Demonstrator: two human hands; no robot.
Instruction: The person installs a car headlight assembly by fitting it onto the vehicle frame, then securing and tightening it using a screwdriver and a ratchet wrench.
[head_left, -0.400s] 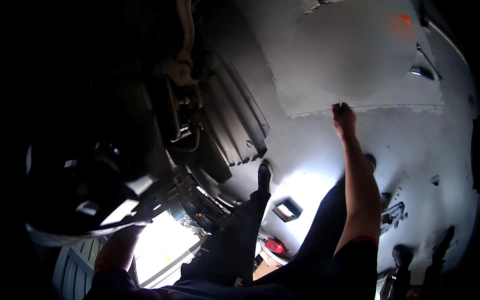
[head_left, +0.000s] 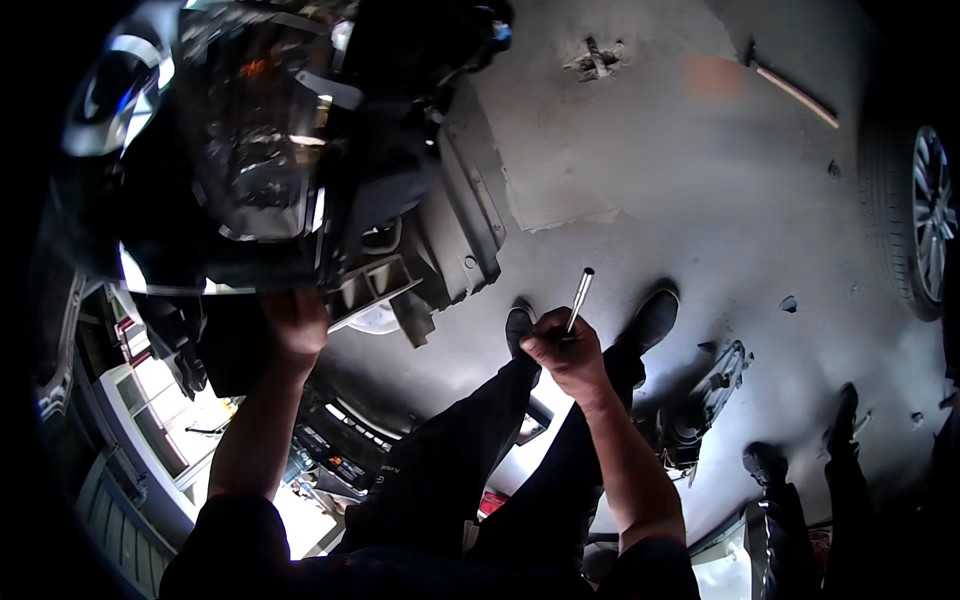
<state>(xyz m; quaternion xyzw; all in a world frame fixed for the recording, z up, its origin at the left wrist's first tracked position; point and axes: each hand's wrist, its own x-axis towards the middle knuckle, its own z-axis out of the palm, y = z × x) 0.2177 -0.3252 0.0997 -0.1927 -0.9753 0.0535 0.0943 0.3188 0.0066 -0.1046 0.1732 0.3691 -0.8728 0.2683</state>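
My left hand (head_left: 296,325) reaches up to the lower edge of a dark car front-end part (head_left: 230,255) with a glossy lamp housing; its fingers look curled, and what they grip is hidden under that edge. My right hand (head_left: 565,355) is closed on a slim shiny metal tool (head_left: 583,290), which points up from my fist above my legs. Right of my left hand hangs a dark plastic liner (head_left: 465,225), with a ribbed bracket (head_left: 375,285) beside it.
My feet (head_left: 655,315) stand on the concrete floor (head_left: 690,180). A wheel (head_left: 930,220) is at far right, near a stick (head_left: 795,95). Loose metal parts (head_left: 700,400) lie right of my legs. Another person's dark shoes and legs (head_left: 780,480) show at lower right.
My view has swung, so the front-end part sits higher. My right hand has come down and inward with the metal tool. My left hand now shows below the lamp housing.
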